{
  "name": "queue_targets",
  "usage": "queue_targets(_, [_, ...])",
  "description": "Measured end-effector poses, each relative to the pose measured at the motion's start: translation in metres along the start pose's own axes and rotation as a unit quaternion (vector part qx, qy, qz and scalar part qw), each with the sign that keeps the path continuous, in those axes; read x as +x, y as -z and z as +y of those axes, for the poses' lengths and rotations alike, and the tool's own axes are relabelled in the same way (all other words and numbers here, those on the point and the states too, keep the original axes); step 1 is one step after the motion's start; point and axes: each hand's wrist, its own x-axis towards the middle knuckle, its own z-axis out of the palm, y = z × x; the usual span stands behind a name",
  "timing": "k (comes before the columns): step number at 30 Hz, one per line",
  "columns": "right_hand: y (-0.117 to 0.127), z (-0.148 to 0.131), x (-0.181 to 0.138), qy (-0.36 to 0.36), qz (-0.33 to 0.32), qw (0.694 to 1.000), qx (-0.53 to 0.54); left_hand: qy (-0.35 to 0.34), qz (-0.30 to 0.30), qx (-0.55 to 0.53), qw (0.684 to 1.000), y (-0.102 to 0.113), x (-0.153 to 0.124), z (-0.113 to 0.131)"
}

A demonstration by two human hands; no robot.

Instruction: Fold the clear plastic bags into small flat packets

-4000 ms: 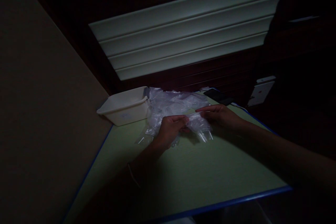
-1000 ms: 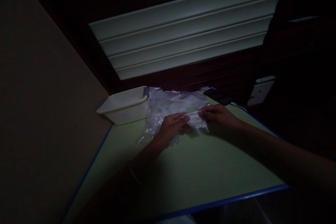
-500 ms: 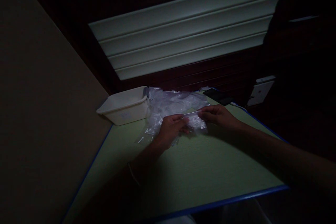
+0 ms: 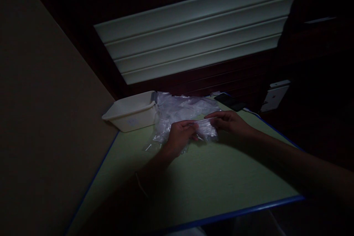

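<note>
A small clear plastic bag (image 4: 207, 128) is stretched between my two hands above the green table (image 4: 221, 177). My left hand (image 4: 180, 134) pinches its left side, thumb on top. At the bag's upper right edge, the fingers of my right hand (image 4: 228, 121) are closed on it. Whitish contents or folds show through the plastic, too dim to make out. Just behind lies a heap of clear plastic bags (image 4: 182, 107), partly hidden by my hands.
A white plastic bin (image 4: 135, 114) stands left of the heap, against the wall. At the back right lie a dark phone-like object (image 4: 229, 101) and a white cable (image 4: 251, 112). A pale device (image 4: 275, 97) is beyond the table's blue edge. Louvred panels (image 4: 199, 25) rise behind.
My right fingers have shifted slightly along the bag's top edge, and the bag's surface has changed shape a little. My left hand has stayed nearly still.
</note>
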Motion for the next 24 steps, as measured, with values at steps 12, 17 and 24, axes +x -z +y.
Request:
queue_targets(12, [-0.0018,0.0006,0.0015,-0.029,0.025,0.993,0.114,-0.033,-0.047,0.014,0.998,0.002,-0.0033,0.0071])
queue_targets(17, [-0.0003,0.0042,0.0031,0.003,0.049,0.996,0.074,-0.003,-0.08,-0.039,0.996,0.0043,-0.0036,0.0081])
queue_targets(24, [-0.0024,-0.0029,-0.0029,0.112,0.058,0.983,-0.136,0.011,-0.037,-0.01,0.999,0.0008,-0.0022,0.0064])
